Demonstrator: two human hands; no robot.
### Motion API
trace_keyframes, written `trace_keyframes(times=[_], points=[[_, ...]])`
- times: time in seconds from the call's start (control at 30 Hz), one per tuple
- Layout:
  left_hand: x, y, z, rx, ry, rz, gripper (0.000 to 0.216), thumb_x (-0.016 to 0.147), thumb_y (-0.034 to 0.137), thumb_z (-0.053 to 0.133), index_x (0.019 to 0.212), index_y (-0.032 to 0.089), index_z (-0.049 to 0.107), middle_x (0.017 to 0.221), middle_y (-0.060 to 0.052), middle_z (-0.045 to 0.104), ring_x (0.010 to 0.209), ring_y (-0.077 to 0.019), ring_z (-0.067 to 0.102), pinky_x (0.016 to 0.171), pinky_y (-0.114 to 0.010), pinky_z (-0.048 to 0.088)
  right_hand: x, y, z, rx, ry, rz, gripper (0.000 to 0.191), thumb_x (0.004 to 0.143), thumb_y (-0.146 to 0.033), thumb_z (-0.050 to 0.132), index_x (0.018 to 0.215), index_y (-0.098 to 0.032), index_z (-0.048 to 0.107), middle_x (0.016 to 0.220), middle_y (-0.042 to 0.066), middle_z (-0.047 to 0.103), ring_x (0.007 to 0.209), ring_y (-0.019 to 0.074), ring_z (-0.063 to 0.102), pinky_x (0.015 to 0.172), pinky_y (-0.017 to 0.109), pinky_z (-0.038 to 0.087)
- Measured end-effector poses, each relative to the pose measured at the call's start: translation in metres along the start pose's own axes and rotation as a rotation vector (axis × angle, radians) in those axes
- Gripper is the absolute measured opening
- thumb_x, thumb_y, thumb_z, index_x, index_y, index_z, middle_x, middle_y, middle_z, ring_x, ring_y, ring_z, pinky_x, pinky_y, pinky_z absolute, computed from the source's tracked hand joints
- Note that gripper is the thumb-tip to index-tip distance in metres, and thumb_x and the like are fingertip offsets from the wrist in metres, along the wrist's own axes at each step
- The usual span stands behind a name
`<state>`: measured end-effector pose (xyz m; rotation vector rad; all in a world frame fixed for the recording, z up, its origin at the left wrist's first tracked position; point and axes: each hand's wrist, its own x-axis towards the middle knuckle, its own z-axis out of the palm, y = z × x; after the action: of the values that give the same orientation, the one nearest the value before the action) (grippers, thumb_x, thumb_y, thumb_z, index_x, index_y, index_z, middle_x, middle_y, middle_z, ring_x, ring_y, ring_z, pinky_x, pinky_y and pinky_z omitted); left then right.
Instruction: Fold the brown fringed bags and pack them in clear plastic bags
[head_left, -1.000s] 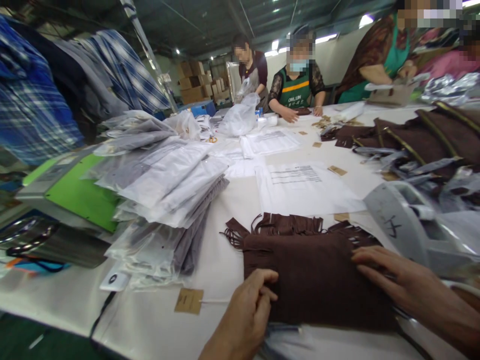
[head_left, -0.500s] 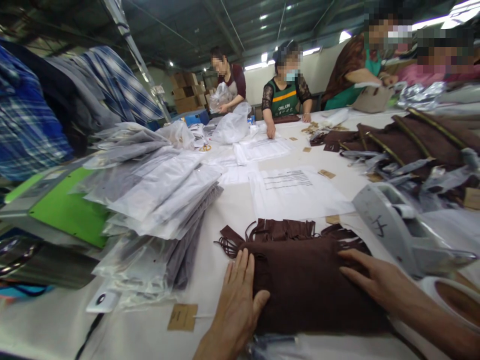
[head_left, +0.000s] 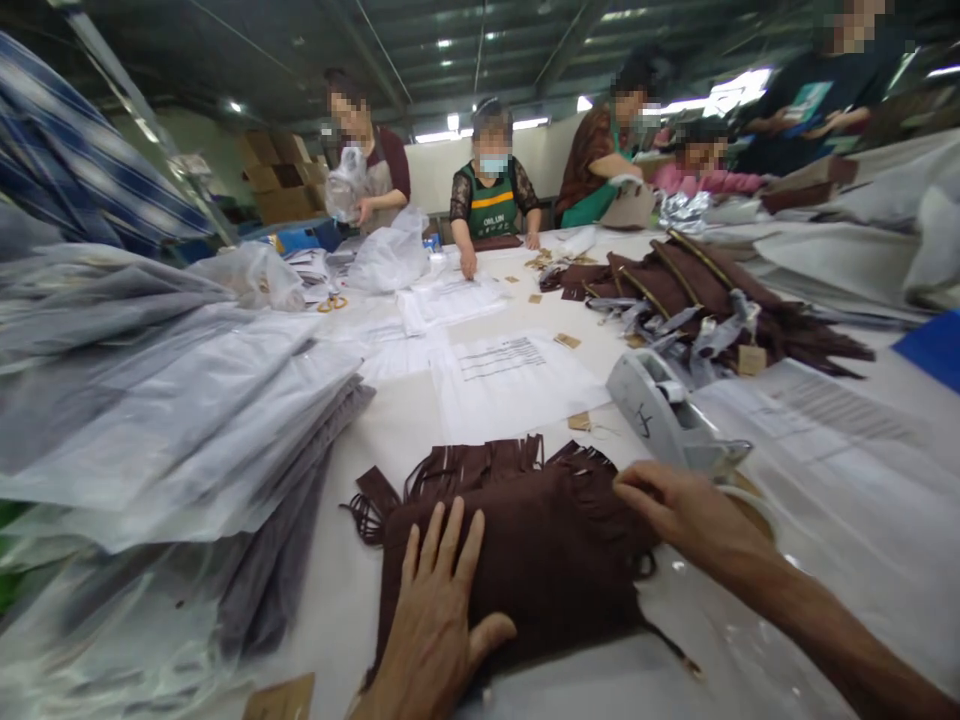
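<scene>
The bench (head_left: 401, 415) is the largest thing, spreading through most of the frame. At the left rises a stack of clear bags (head_left: 157, 385), cut off by the edge of the frame. In the lower middle, before me on the bench, lies the brown fringed piece (head_left: 555, 580), its fringe turned toward the far side. My left hand (head_left: 439, 605) rests flat upon it, fingers spread wide, gripping nothing. My right hand (head_left: 675, 510) is at its right upper corner, fingers curled narrow near the strands. To do this smoothing well, I judge, the left palm should press evenly while the right fingers arrange the strands without pulling.

The lower left corner of the piece is hidden under my left hand. I cannot tell whether my right fingertips pinch any strand. A card tag (head_left: 283, 698) is cut off at the bottom edge.
</scene>
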<state>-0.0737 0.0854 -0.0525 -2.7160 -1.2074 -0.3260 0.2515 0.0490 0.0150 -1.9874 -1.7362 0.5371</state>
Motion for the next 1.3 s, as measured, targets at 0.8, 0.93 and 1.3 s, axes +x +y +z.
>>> trace_keyframes(times=[0.8,0.93,1.3], points=[[0.000,-0.005,0.038,-0.005,0.202,0.138,0.081,0.081,0.029,0.060,0.153,0.035,0.022,0.154,-0.008,0.038,0.140,-0.0327,0.037,0.116,-0.064,0.009,-0.052,-0.029,0.082,1.400,-0.155,0.231,0.074,0.086,-0.080,0.033,0.112,-0.022,0.069,0.113,0.010,0.072,0.117,0.0261,0.061,0.102,0.045,0.044],[0.000,-0.006,0.033,0.021,0.221,0.154,0.081,0.082,0.027,0.058,0.154,0.033,0.020,0.154,-0.008,0.039,0.140,-0.0308,0.037,0.117,-0.062,0.004,-0.028,-0.028,0.066,1.548,-0.139,0.189,0.073,0.077,-0.082,0.048,0.110,-0.021,0.072,0.118,0.010,0.072,0.125,0.0305,0.056,0.110,0.051,0.036],[0.000,-0.001,0.024,0.051,0.166,0.146,0.082,0.079,0.026,0.063,0.152,0.033,0.025,0.154,-0.007,0.039,0.141,-0.0295,0.035,0.118,-0.059,-0.001,-0.014,-0.033,0.059,1.223,0.148,0.372,0.062,0.089,-0.060,0.055,0.136,-0.019,0.057,0.139,0.010,0.058,0.140,0.0286,0.038,0.119,0.052,0.025]])
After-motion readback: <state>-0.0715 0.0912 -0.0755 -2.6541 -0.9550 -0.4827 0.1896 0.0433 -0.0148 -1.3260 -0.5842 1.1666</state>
